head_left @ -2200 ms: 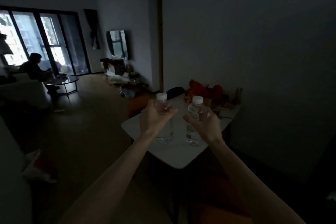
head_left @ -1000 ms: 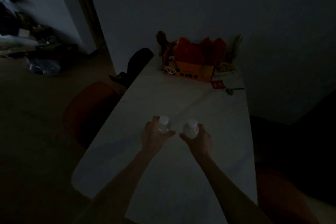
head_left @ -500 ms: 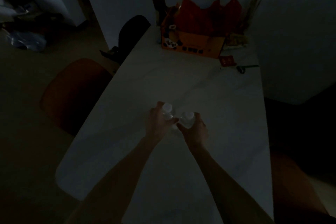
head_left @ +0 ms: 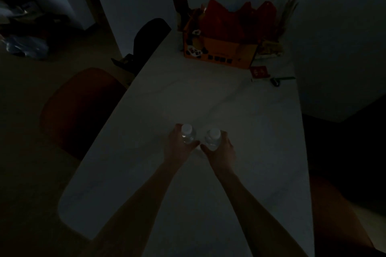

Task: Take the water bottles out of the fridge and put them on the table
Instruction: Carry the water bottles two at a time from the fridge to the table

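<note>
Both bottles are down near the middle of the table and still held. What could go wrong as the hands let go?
1. The left bottle and right bottle stand very close together; opening either grip could knock one into the other and tip it.
2. The room is very dark, so whether both bases sit flat on the table cannot be told. The left hand and right hand should release slowly.

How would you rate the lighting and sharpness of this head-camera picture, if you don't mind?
Head view: very dim, underexposed; the bottle caps and white table are brightest; the orange box keeps some colour; the upper left corner is blurred; wide-angle bending at the edges.
</note>
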